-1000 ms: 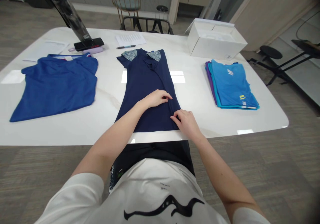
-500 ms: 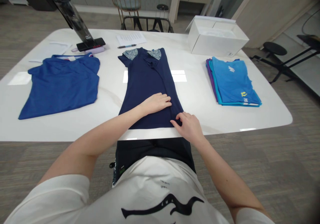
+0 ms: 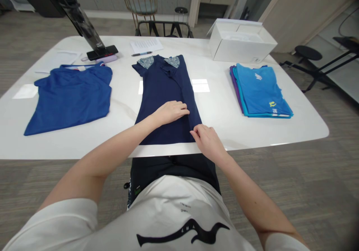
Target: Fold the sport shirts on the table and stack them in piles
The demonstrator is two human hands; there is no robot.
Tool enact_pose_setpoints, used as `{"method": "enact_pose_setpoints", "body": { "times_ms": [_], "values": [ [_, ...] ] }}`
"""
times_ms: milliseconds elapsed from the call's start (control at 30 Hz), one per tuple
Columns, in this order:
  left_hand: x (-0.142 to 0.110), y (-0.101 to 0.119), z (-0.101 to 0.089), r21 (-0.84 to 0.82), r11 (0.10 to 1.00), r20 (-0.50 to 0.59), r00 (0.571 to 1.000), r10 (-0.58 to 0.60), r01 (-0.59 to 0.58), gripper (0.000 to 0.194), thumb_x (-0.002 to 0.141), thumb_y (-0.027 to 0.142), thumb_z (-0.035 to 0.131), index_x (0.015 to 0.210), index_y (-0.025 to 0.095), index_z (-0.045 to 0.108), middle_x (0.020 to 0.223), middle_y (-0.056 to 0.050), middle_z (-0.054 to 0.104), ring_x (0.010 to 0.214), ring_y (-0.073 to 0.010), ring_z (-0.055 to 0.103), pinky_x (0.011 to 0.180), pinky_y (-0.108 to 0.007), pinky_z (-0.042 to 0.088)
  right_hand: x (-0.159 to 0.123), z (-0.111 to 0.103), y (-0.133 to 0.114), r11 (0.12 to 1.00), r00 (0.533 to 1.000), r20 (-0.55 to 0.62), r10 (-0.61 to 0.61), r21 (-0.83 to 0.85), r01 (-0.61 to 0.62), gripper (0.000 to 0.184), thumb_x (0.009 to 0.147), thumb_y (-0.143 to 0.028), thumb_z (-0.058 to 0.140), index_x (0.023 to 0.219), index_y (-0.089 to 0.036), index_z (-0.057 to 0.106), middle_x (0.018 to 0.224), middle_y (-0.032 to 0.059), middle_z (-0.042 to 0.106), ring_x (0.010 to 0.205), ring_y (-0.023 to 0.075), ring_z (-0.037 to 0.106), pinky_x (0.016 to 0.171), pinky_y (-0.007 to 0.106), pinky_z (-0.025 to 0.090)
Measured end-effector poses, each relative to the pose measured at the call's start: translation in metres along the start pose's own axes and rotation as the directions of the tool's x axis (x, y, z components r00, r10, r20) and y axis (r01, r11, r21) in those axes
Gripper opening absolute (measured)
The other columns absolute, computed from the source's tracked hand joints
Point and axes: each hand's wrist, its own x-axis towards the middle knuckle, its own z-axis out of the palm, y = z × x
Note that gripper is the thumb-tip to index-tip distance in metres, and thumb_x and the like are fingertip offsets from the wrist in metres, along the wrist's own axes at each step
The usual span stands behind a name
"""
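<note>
A navy T-shirt point(image 3: 162, 90) with patterned grey-blue shoulder patches lies on the table in front of me, its right side folded inward in a long flap. My left hand point(image 3: 172, 112) rests on the shirt, fingers together and bent at the flap's inner edge, gripping the cloth there. At the lower right corner, by the hem, my right hand point(image 3: 208, 141) is closed, thumb and fingers pinching the fabric.
Left on the white table point(image 3: 123, 139) lies a spread blue shirt point(image 3: 73, 98). A black stick vacuum point(image 3: 102, 52) stands behind it, beside papers point(image 3: 146, 45) and a pen point(image 3: 141, 53). Folded blue and purple shirts point(image 3: 260, 90) are stacked right, before a white box point(image 3: 242, 43).
My right hand's fingers have closed on the shirt's lower right corner and shifted slightly left. My left hand has slid a little left and away from me. The folded flap's outer edge has moved inward.
</note>
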Motion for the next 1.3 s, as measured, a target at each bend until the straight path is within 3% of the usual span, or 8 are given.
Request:
{"method": "enact_pose_setpoints", "body": {
  "times_ms": [300,433,667,867,933,1033,1200,1300],
  "values": [
    [-0.045,-0.007,0.007,-0.052,0.993,0.071,0.992,-0.103,0.107,0.027,0.106,0.026,0.046,0.113,0.024,0.072,0.11,-0.007,0.069,0.095,-0.0194,0.062,0.08,-0.033,0.047,0.016,0.023,-0.018,0.995,0.992,0.086,-0.096,0.024,0.095,0.023,0.107,-0.033,0.051,0.091,-0.021,0.062,0.089,0.0047,0.071,0.085,0.0205,0.064,0.075,0.034,0.036],
    [-0.052,-0.004,0.008,-0.055,0.987,0.082,0.985,-0.149,0.154,0.031,0.107,0.03,0.043,0.12,0.024,0.071,0.113,-0.008,0.068,0.096,-0.0198,0.062,0.082,-0.033,0.046,0.012,0.029,-0.011,0.989,0.986,0.081,-0.146,0.036,0.144,0.021,0.105,-0.038,0.056,0.096,-0.021,0.066,0.09,0.0049,0.07,0.087,0.0205,0.064,0.077,0.034,0.037],
    [-0.057,0.001,0.005,-0.041,0.994,0.093,0.991,-0.096,0.1,0.033,0.107,0.029,0.043,0.128,0.025,0.068,0.114,-0.009,0.067,0.095,-0.0202,0.062,0.081,-0.033,0.043,0.013,0.027,-0.012,0.978,0.974,0.086,-0.207,0.031,0.205,0.021,0.105,-0.037,0.056,0.101,-0.021,0.069,0.091,0.0046,0.07,0.084,0.0192,0.063,0.077,0.034,0.039],
    [-0.07,-0.018,0.003,0.043,0.961,0.072,0.958,-0.276,0.274,0.034,0.108,0.029,0.039,0.121,0.02,0.069,0.113,-0.01,0.068,0.1,-0.0216,0.061,0.081,-0.035,0.043,0.052,0.025,-0.015,0.973,0.971,0.07,-0.228,0.051,0.225,0.022,0.105,-0.035,0.056,0.093,-0.022,0.069,0.085,0.0024,0.068,0.077,0.0174,0.062,0.073,0.031,0.039],
    [-0.075,-0.031,0.003,0.08,0.911,0.057,0.91,-0.41,0.405,0.032,0.107,0.029,0.04,0.117,0.019,0.069,0.112,-0.01,0.068,0.099,-0.023,0.061,0.081,-0.037,0.043,0.077,0.025,-0.014,0.974,0.973,0.062,-0.222,0.068,0.218,0.021,0.104,-0.035,0.057,0.092,-0.023,0.069,0.084,0.0014,0.068,0.075,0.0166,0.062,0.07,0.03,0.039],
    [-0.082,-0.056,0.004,0.115,0.778,0.019,0.781,-0.624,0.618,0.029,0.104,0.028,0.043,0.114,0.02,0.069,0.112,-0.011,0.068,0.102,-0.0258,0.062,0.085,-0.04,0.044,0.126,0.029,-0.013,0.978,0.979,0.049,-0.198,0.069,0.195,0.021,0.102,-0.036,0.058,0.089,-0.024,0.069,0.085,0.0003,0.068,0.072,0.0159,0.062,0.066,0.029,0.038],
    [-0.087,-0.104,0.01,0.069,0.481,-0.034,0.484,-0.875,0.874,0.032,0.102,0.031,0.045,0.124,0.021,0.066,0.123,-0.015,0.066,0.113,-0.0313,0.061,0.093,-0.046,0.043,0.223,0.038,-0.017,0.984,0.983,0.048,-0.178,0.027,0.177,0.018,0.1,-0.036,0.059,0.09,-0.026,0.07,0.088,0.0011,0.072,0.077,0.0181,0.063,0.064,0.028,0.037],
    [-0.082,-0.132,0.016,0.026,0.32,-0.025,0.321,-0.947,0.947,0.037,0.102,0.036,0.043,0.126,0.019,0.065,0.127,-0.017,0.065,0.119,-0.0344,0.058,0.097,-0.048,0.042,0.282,0.046,-0.022,0.99,0.988,0.059,-0.141,0.022,0.14,0.018,0.099,-0.036,0.059,0.095,-0.025,0.073,0.095,0.0034,0.074,0.081,0.0197,0.065,0.068,0.028,0.041]
  ]
}}
